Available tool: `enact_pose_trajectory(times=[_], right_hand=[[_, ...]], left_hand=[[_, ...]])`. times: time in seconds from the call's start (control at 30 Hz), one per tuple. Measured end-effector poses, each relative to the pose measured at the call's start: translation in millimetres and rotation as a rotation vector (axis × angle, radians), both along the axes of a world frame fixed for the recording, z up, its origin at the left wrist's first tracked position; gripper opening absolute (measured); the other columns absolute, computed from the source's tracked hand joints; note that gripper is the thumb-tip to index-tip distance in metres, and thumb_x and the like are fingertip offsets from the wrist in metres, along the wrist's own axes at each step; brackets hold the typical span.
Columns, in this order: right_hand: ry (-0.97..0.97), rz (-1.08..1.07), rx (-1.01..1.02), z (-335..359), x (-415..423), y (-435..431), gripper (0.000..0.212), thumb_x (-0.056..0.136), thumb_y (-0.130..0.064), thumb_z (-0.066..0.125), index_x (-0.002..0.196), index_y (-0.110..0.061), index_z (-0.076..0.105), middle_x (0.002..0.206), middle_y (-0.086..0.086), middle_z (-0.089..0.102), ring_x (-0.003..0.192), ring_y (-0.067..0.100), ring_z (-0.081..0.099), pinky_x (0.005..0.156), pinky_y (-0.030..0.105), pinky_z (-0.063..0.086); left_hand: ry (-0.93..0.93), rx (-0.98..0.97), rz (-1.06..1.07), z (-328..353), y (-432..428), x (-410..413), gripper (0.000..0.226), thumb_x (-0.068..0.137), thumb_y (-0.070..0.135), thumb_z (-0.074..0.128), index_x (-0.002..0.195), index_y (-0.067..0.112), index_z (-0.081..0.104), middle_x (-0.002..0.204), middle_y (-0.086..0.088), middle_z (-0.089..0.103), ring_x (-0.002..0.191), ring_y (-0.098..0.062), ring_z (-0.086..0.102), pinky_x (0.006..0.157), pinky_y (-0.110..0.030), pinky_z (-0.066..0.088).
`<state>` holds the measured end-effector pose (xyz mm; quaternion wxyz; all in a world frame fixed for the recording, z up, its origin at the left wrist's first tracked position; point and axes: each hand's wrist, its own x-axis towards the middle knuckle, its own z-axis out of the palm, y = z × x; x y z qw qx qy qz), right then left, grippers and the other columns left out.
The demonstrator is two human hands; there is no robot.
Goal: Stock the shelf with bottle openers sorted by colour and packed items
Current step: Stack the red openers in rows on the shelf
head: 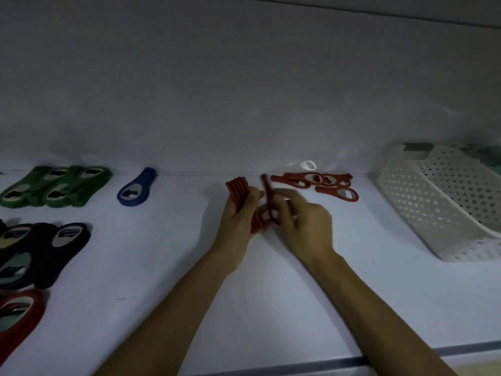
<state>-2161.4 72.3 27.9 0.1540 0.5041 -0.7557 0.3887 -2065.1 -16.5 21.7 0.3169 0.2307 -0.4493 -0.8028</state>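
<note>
While the left hand (238, 213) grips an edge-on stack of red plastic bottle openers (236, 189), the right hand (305, 222) pinches a single red opener (267, 191) just beside it, roughly parallel; loose red openers (314, 181) lie left of the white perforated plastic basket (433, 204), nearer the right hand.

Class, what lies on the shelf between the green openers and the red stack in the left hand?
A single blue bottle opener, shown in the head view.

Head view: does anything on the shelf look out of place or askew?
One red opener lies at the near left beside the dark pile, far from the loose red openers at the back right, seemingly missorted.
</note>
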Motion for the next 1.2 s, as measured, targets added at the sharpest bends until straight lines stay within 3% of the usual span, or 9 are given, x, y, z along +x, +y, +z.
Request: enact_pose_trajectory(times=[0.1, 0.23, 0.43, 0.57, 0.73, 0.87, 0.97, 1.07, 1.2], right_hand=[[-0.001, 0.233, 0.028, -2.5, 13.1, -6.2, 0.033, 0.096, -0.020, 0.041, 0.090, -0.007, 0.071, 0.081, 0.006, 0.069, 0.064, 0.016, 0.061, 0.057, 0.032, 0.053], [-0.409, 0.238, -0.158, 3.5, 3.2, -1.8, 0.034, 0.087, -0.037, 0.044, 0.098, -0.016, 0.070, 0.094, -0.004, 0.068, 0.080, 0.004, 0.062, 0.064, 0.012, 0.047], [-0.731, 0.374, 0.155, 7.5, -6.3, 2.7, 0.056, 0.070, -0.048, 0.075, 0.121, -0.036, 0.055, 0.139, -0.006, 0.049, 0.127, 0.006, 0.045, 0.107, 0.021, 0.035], [-0.864, 0.486, 0.090, 17.5, 2.6, 2.8, 0.036, 0.079, -0.036, 0.066, 0.115, -0.030, 0.066, 0.126, -0.013, 0.061, 0.115, -0.002, 0.056, 0.100, 0.015, 0.043], [-0.932, 0.563, 0.140, 22.0, 13.8, 0.7, 0.020, 0.086, -0.019, 0.067, 0.105, -0.024, 0.072, 0.122, -0.008, 0.065, 0.112, 0.005, 0.061, 0.100, 0.023, 0.046], [-1.124, 0.451, -0.074, 24.6, 46.5, -9.8, 0.020, 0.086, -0.021, 0.067, 0.100, -0.007, 0.072, 0.099, 0.004, 0.074, 0.097, 0.015, 0.069, 0.086, 0.025, 0.053], [-1.537, 0.444, -0.265, 35.0, 72.5, -21.5, 0.025, 0.086, -0.024, 0.067, 0.092, 0.000, 0.068, 0.094, 0.007, 0.075, 0.089, 0.017, 0.071, 0.074, 0.024, 0.057], [-1.796, 0.515, -0.191, 40.7, 109.4, -29.7, 0.019, 0.084, -0.025, 0.068, 0.079, -0.006, 0.068, 0.091, 0.009, 0.074, 0.084, 0.016, 0.071, 0.076, 0.028, 0.058], [-1.791, 0.738, 0.103, 39.1, 154.9, -38.0, 0.031, 0.075, -0.026, 0.072, 0.098, -0.007, 0.065, 0.095, 0.010, 0.070, 0.088, 0.016, 0.068, 0.081, 0.027, 0.055]], left_hand=[[0.009, -0.025, 0.002, 0.6, -2.1, 2.7, 0.035, 0.078, 0.026, 0.065, 0.111, 0.017, 0.057, 0.103, -0.003, 0.066, 0.098, -0.017, 0.064, 0.081, -0.026, 0.051], [0.060, -0.048, -0.018, 0.9, -2.7, 3.2, 0.023, 0.084, 0.014, 0.062, 0.105, 0.023, 0.057, 0.096, 0.002, 0.066, 0.086, -0.007, 0.066, 0.073, -0.021, 0.053], [-0.234, -0.714, -0.180, -10.7, 15.0, 3.8, 0.040, 0.084, 0.013, 0.065, 0.110, 0.041, 0.054, 0.104, 0.020, 0.063, 0.099, 0.000, 0.062, 0.085, -0.020, 0.052], [-0.336, -0.794, -0.199, -6.5, 16.2, 2.0, 0.046, 0.077, 0.011, 0.070, 0.120, 0.019, 0.058, 0.104, 0.010, 0.065, 0.104, -0.012, 0.063, 0.084, -0.023, 0.054], [-0.343, -0.813, -0.261, -1.5, 13.4, 20.0, 0.033, 0.073, 0.008, 0.067, 0.096, 0.031, 0.060, 0.087, 0.008, 0.066, 0.087, -0.010, 0.065, 0.069, -0.020, 0.054], [-0.573, -1.108, 0.007, 7.4, 14.3, 36.7, 0.031, 0.080, 0.015, 0.067, 0.110, 0.016, 0.060, 0.098, 0.002, 0.066, 0.093, -0.015, 0.064, 0.076, -0.027, 0.053], [-0.599, -1.138, 0.303, 10.2, 30.0, 69.4, 0.045, 0.087, 0.022, 0.063, 0.128, 0.015, 0.047, 0.115, -0.002, 0.062, 0.100, -0.015, 0.061, 0.084, -0.028, 0.052], [-0.664, -1.207, 0.429, 8.9, 42.0, 109.7, 0.048, 0.093, 0.018, 0.052, 0.139, 0.012, 0.038, 0.122, -0.008, 0.055, 0.102, -0.019, 0.057, 0.085, -0.032, 0.051], [-0.678, -0.943, 0.523, 10.5, 40.9, 171.2, 0.034, 0.098, 0.023, 0.044, 0.131, 0.029, 0.040, 0.111, 0.011, 0.055, 0.093, -0.002, 0.054, 0.076, -0.005, 0.041]])
